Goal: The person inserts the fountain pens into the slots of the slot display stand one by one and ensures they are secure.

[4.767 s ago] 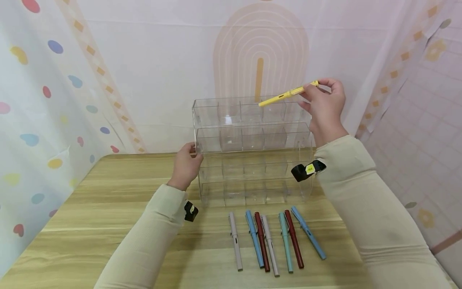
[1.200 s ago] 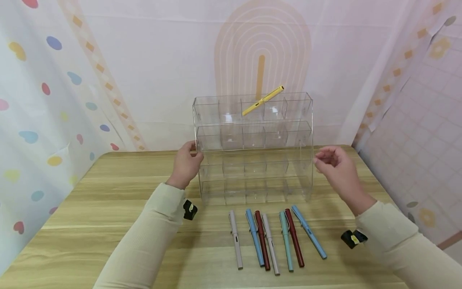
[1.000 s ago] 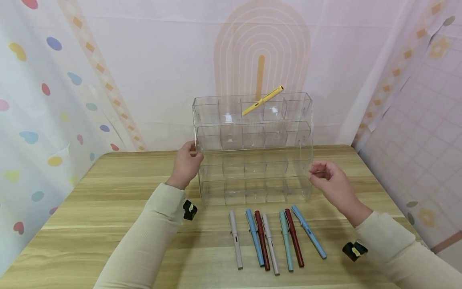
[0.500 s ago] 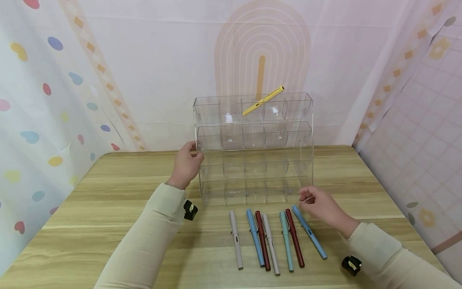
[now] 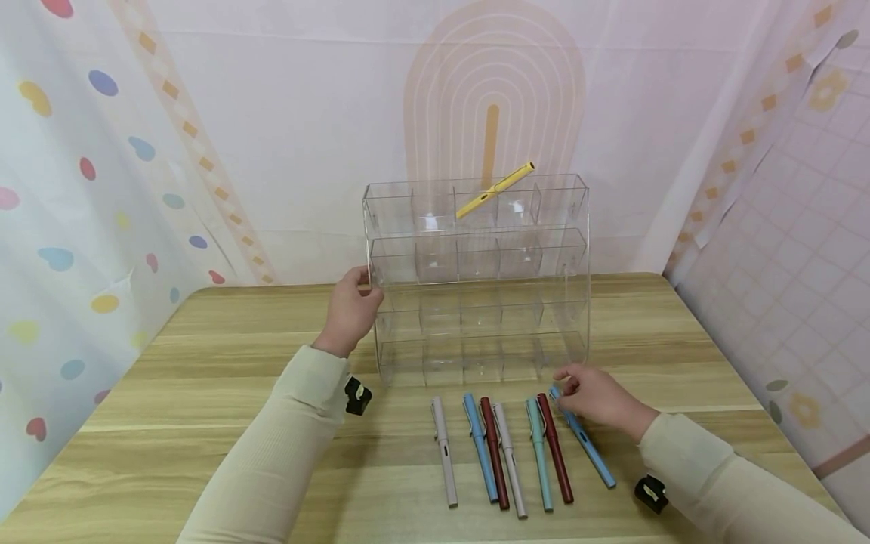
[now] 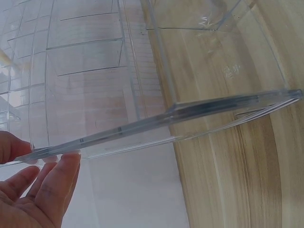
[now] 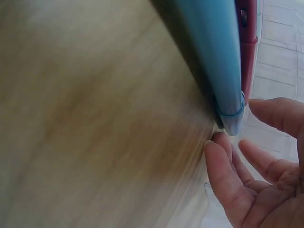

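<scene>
A clear acrylic display rack (image 5: 479, 283), tiered and divided into compartments, stands on the table. My left hand (image 5: 350, 310) grips its left side panel; in the left wrist view the thumb and fingers (image 6: 59, 183) lie on opposite faces of the panel. A yellow pen (image 5: 496, 189) leans in the top tier, its upper end sticking out. My right hand (image 5: 598, 397) is at the far end of the rightmost blue pen (image 5: 587, 444). In the right wrist view the thumb and fingers (image 7: 225, 183) are spread around the end of that blue pen (image 7: 216, 52), with a gap visible.
Left of that blue pen lie a dark red pen (image 5: 556, 449), a teal pen (image 5: 539, 453), a grey pen (image 5: 510, 461), another dark red pen (image 5: 494, 453), another blue pen (image 5: 480, 446) and another grey pen (image 5: 445, 453). Patterned curtains (image 5: 306, 113) surround the wooden table (image 5: 224, 363).
My right hand has let go of the yellow pen, now leaning in the top tier, and has come down past the rack's right side to the blue pen. My left hand stays put.
</scene>
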`<control>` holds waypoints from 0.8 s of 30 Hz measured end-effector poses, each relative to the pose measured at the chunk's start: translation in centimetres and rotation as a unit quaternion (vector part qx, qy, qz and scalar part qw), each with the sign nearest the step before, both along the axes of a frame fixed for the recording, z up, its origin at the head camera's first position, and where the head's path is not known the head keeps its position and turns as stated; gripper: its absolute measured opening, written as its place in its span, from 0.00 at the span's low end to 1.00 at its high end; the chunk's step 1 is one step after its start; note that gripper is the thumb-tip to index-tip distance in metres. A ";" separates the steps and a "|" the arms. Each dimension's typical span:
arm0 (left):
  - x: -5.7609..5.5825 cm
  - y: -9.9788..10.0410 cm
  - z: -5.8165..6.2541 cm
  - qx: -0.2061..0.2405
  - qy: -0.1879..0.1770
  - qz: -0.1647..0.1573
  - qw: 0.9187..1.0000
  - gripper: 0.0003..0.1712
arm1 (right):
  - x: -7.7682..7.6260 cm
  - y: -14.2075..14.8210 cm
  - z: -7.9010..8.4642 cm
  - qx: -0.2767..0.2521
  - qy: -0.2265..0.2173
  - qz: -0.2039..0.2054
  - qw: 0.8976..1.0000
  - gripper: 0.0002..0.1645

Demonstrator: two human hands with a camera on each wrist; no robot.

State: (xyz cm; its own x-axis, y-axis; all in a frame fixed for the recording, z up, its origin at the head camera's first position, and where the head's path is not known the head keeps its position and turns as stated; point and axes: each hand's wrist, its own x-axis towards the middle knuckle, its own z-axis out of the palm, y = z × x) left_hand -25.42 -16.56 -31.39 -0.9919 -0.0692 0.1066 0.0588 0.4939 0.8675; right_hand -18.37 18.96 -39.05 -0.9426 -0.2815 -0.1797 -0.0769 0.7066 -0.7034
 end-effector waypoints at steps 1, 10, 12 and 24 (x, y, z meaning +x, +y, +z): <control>0.0 0.0 0.0 -0.001 -0.001 0.000 1.000 0.29 | 0.0 -0.1 0.0 0.007 0.001 0.003 1.000 0.27; 0.0 0.0 0.0 0.000 -0.005 0.000 1.000 0.29 | -0.3 -0.5 -0.3 0.051 0.017 0.035 0.998 0.24; 0.0 0.0 0.0 0.001 -0.005 0.001 1.000 0.29 | -0.3 -0.7 -0.4 0.060 0.017 0.041 0.997 0.25; 0.0 0.0 0.1 0.007 -0.008 -0.001 1.000 0.29 | -0.3 -0.7 0.0 0.039 -0.007 0.024 0.999 0.25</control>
